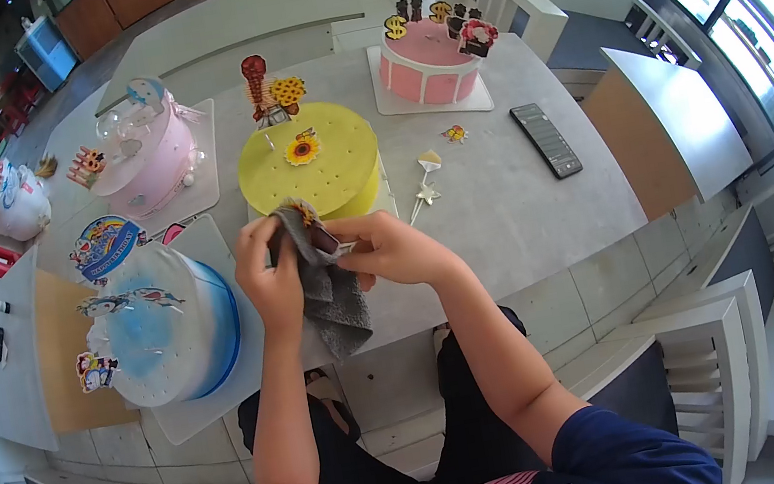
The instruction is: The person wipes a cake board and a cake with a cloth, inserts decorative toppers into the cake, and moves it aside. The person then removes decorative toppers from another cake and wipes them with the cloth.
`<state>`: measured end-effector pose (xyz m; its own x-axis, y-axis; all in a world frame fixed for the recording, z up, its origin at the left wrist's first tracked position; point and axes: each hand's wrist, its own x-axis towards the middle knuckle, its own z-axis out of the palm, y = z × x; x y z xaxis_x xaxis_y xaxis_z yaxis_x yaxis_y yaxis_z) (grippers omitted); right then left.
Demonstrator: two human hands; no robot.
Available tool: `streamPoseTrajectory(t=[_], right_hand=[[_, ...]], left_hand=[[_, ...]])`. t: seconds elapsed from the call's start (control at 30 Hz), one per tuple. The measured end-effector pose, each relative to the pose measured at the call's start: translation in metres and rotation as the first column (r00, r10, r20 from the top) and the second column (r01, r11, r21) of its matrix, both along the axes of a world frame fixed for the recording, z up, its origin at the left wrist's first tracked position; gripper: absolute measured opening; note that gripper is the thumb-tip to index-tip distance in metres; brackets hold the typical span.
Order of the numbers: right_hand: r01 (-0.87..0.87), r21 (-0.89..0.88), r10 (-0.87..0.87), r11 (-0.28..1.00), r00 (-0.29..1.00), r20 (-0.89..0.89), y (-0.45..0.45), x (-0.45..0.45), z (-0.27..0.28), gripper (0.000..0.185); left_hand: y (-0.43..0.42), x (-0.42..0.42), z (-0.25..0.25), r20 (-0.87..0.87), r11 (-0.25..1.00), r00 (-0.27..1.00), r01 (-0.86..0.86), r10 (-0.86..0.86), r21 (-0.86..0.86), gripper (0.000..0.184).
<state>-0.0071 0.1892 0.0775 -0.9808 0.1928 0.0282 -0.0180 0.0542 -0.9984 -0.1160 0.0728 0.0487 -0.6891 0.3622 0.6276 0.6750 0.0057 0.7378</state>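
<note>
My left hand (268, 273) is closed on a grey cloth (338, 316), which hangs down past the table's front edge. A small cake topper (322, 240), dark with some orange, is partly wrapped in the cloth; its picture cannot be made out. My right hand (396, 249) pinches at the topper's lower right side, where a pale stick shows faintly. Just beyond both hands stands a yellow cake (335, 169) with small holes in its top, a sunflower topper (302, 148) and a taller figure topper (260, 90) at its back.
A blue-and-white cake (152, 325) stands at the left, a pink cake (143, 169) behind it, another pink cake (439, 56) at the back right. On the grey table (507, 233) lie a phone (546, 141), star topper (428, 193) and small flower piece (456, 134). White benches (697, 345) flank me.
</note>
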Motion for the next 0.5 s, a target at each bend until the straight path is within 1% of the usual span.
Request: streamPoseTrajectory(t=[0.03, 0.07, 0.1, 0.17, 0.2, 0.23, 0.3, 0.33, 0.37, 0.4, 0.43, 0.47, 0.5], right_hand=[[0.007, -0.003, -0.007, 1.000, 1.000, 0.000, -0.001, -0.002, -0.001, 0.041], [0.013, 0.028, -0.013, 1.000, 1.000, -0.013, -0.003, -0.005, -0.002, 0.038], [0.019, 0.058, -0.018, 0.998, 1.000, -0.025, -0.003, -0.005, -0.003, 0.036], [0.007, 0.061, -0.005, 0.998, 1.000, -0.024, -0.001, -0.001, -0.002, 0.038], [-0.013, 0.069, 0.015, 0.998, 1.000, -0.026, 0.001, 0.001, 0.000, 0.041], [-0.007, 0.067, 0.009, 0.998, 1.000, -0.022, 0.002, 0.002, 0.001, 0.041], [-0.099, 0.085, 0.096, 0.992, 0.995, 0.033, 0.004, 0.003, 0.004, 0.045], [-0.094, 0.083, 0.092, 0.992, 0.995, 0.033, 0.002, 0.003, 0.002, 0.045], [-0.054, 0.050, 0.054, 0.997, 0.999, -0.004, 0.000, 0.001, 0.000, 0.045], [-0.016, 0.017, 0.017, 1.000, 0.999, -0.038, -0.002, 0.001, -0.001, 0.045], [-0.015, 0.018, 0.016, 1.000, 0.999, -0.036, -0.001, 0.002, -0.001, 0.045], [-0.016, 0.015, 0.017, 1.000, 0.999, -0.042, -0.001, 0.002, -0.001, 0.042], [-0.019, 0.011, 0.019, 1.000, 0.999, -0.047, -0.001, 0.003, -0.002, 0.040]], left_hand=[[0.000, 0.002, 0.002, -0.072, 0.999, 0.996, 0.042, -0.043, -0.023, 0.020], [0.001, 0.006, 0.003, -0.186, 0.997, 0.980, 0.060, -0.067, -0.044, 0.020], [0.002, 0.007, 0.003, -0.184, 0.997, 0.980, 0.066, -0.073, -0.047, 0.020], [0.002, 0.008, 0.001, -0.245, 0.998, 0.969, 0.025, -0.038, -0.056, 0.021], [0.003, 0.002, -0.002, -0.172, 0.999, 0.985, 0.023, -0.028, -0.029, 0.021], [0.001, -0.001, -0.003, -0.168, 0.999, 0.985, 0.029, -0.034, -0.031, 0.021], [-0.001, -0.007, 0.000, -0.019, 0.999, 0.999, -0.041, 0.041, -0.001, 0.019], [-0.003, -0.010, -0.003, -0.068, 1.000, 0.998, -0.019, 0.018, -0.010, 0.021], [-0.001, -0.008, -0.004, -0.068, 1.000, 0.998, -0.015, 0.015, -0.011, 0.021], [0.000, -0.004, -0.004, -0.125, 0.999, 0.992, -0.033, 0.031, -0.012, 0.021], [0.002, -0.002, -0.004, -0.180, 0.999, 0.982, -0.052, 0.050, -0.010, 0.022], [0.001, -0.002, -0.004, -0.176, 0.999, 0.983, -0.054, 0.052, -0.009, 0.022], [0.000, -0.003, -0.004, -0.031, 1.000, 0.999, 0.012, -0.012, 0.023, 0.024]])
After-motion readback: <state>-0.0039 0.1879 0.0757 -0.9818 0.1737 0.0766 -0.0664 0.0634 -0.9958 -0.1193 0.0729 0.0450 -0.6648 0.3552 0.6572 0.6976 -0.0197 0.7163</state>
